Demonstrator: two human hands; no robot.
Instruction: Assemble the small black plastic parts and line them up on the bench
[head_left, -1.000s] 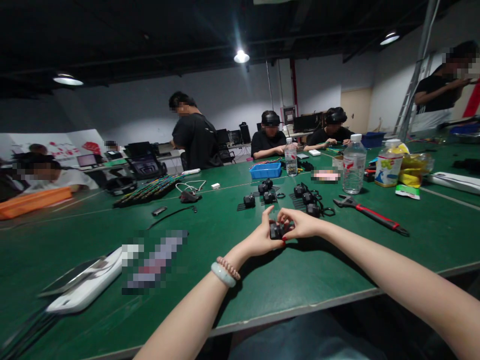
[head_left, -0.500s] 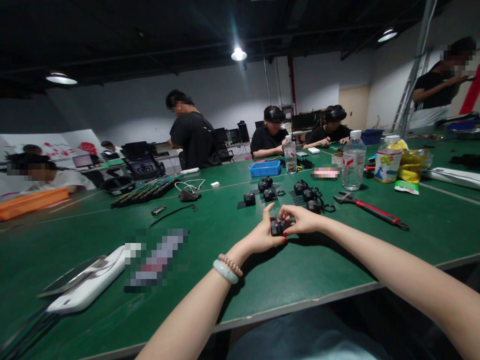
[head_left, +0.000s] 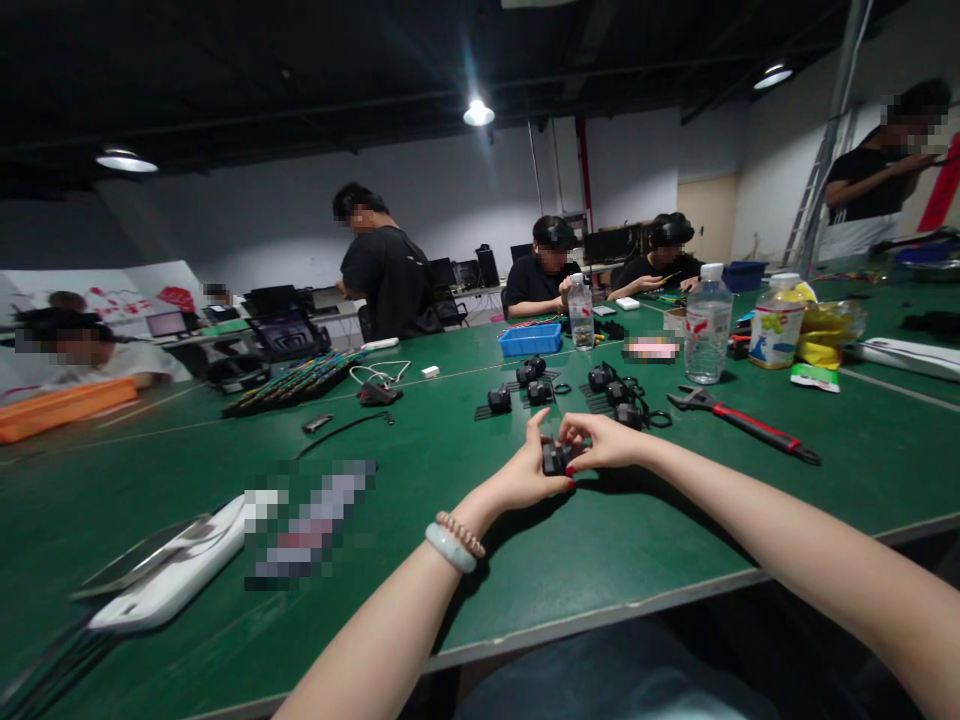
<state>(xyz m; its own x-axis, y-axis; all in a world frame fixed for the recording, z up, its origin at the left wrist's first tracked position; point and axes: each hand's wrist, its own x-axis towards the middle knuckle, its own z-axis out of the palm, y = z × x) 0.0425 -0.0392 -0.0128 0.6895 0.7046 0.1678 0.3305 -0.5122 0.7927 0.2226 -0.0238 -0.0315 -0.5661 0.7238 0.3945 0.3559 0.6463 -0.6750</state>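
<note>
Between my two hands, just above the green table (head_left: 525,590), is a small black blocky part (head_left: 553,459), mostly covered by fingers. My left hand (head_left: 525,472) cradles it from the left, thumb raised and fingers curled beneath. My right hand (head_left: 604,441) pinches its right side with bent fingers. Beyond my hands lie several similar black parts with flat ridged pieces, one group (head_left: 538,391) straight ahead and another group (head_left: 615,390) with black rings to the right. An adjustable wrench (head_left: 750,423) with red-and-black handle rests right of my right hand.
Past the parts stand a blue tray (head_left: 529,341), a small bottle (head_left: 581,315), a large water bottle (head_left: 707,325) and a labelled bottle (head_left: 775,325). At left lie a white power strip (head_left: 180,575), a black cable (head_left: 341,430) and a bundle of coloured wires (head_left: 300,383). Co-workers sit across the table.
My hands stay almost in place around the black part, with no clear change of grip. Across the table, the co-workers' heads and hands have shifted slightly.
</note>
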